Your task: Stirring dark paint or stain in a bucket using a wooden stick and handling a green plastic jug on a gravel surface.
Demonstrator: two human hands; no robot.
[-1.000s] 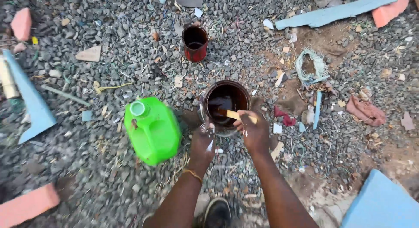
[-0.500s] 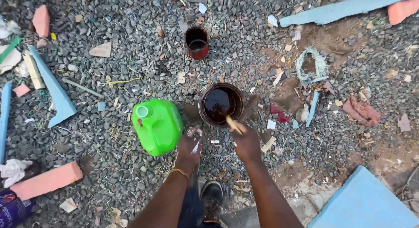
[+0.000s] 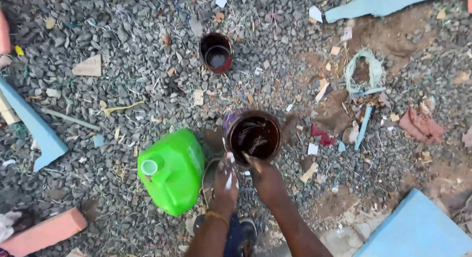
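L hand (image 3: 227,181): grip closed on the near rim of the big paint can (image 3: 253,137), fingers smeared w/ white flecks, a gold bangle (image 3: 217,215) at the wrist. R hand (image 3: 265,177): clenched just beside the can's near edge, thumb side at the rim; looks like it's grasping a thin stick that dips into the liquid, but blurred, can't tell for sure. Can sits upright on the gravel (image 3: 123,35), approx mid-frame, holding dark brown glossy liquid. Just left of it, near the L hand, a bright green jerrycan (image 3: 172,171) lies on its side, cap toward lower left. Further up, well apart, a smaller can (image 3: 216,53) w/ red outside, dark inside. Person's shoe (image 3: 246,232) shows betw. the forearms at bottom. Around: pale blue boards at left (image 3: 34,129), top right (image 3: 383,2) and bottom right (image 3: 418,227); pink brick (image 3: 46,232) lower left; frayed rope loop (image 3: 364,72) and reddish rag (image 3: 420,125) at right; wood chips scattered.
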